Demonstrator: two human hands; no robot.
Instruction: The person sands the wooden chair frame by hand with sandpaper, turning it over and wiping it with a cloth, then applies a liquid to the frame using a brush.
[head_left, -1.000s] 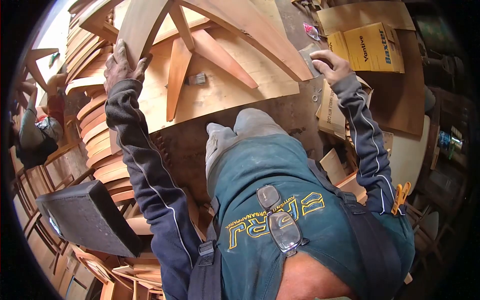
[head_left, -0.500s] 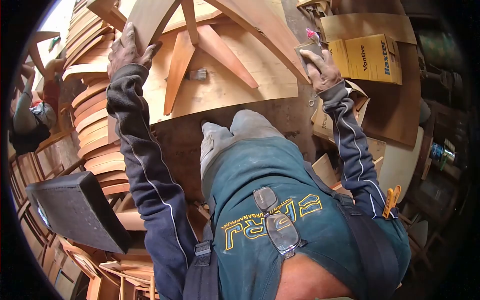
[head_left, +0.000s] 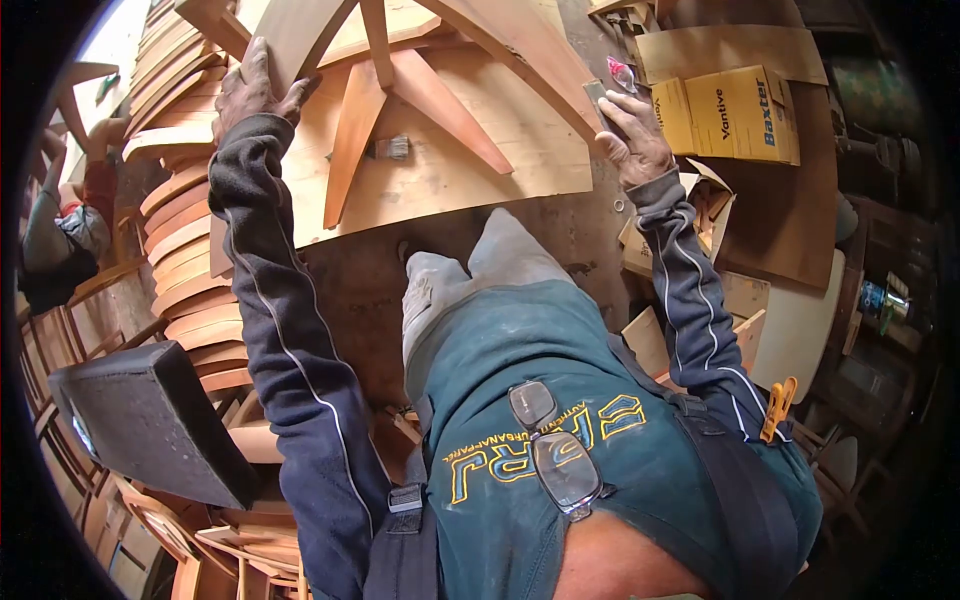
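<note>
My left hand (head_left: 248,92) grips the edge of a broad curved wooden leg (head_left: 292,45), its thumb apart from the fingers. Far to the right, my right hand (head_left: 636,140) is closed on a thin sanding block (head_left: 597,104), which is mostly covered by the fingers. That block is at the outer end of a long tapered wooden leg (head_left: 510,60); whether they touch is hard to tell. Between the hands, narrower wooden legs (head_left: 355,140) splay out above a pale plywood board (head_left: 450,195). A paintbrush (head_left: 392,148) lies partly behind one leg.
Stacked curved wooden pieces (head_left: 190,250) rise along the left, near a black padded seat (head_left: 155,420). A yellow cardboard box (head_left: 740,115) and an opened carton (head_left: 705,210) are at the right. Another person (head_left: 70,230) is at the far left.
My right hand has shifted slightly left with the sanding block, which now shows more edge-on. My left hand keeps its hold on the curved leg.
</note>
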